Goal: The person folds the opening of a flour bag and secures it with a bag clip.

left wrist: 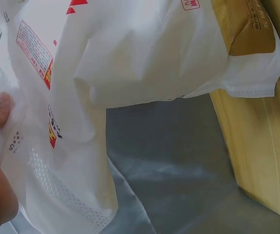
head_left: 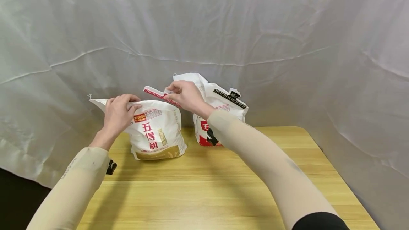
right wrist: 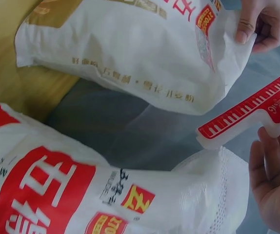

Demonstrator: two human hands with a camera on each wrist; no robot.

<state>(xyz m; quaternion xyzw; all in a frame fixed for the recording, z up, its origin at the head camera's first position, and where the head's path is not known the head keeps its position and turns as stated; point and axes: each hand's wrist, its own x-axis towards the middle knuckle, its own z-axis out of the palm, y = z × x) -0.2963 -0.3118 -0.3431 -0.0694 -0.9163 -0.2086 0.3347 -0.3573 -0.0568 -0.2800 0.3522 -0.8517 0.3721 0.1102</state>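
Toward the left of the table stands a white flour bag [head_left: 174, 127] with red characters and a gold band at its base. My left hand [head_left: 119, 114] pinches the folded top edge of this bag, the thumb on the front side; the bag's corner sticks out to the left. In the left wrist view the thumb [left wrist: 2, 109] presses on the white bag material. My right hand [head_left: 188, 97] holds a red and white clip [right wrist: 250, 109] with a piano-key pattern by its handle. The clip is just above the right part of the bag's top edge.
Right of the first bag, a second white flour bag [right wrist: 145, 183] with red print stands partly behind my right forearm. A black piano-key clip [head_left: 230, 98] sits across its top. A grey cloth [head_left: 287, 63] hangs behind the wooden table [head_left: 191, 194].
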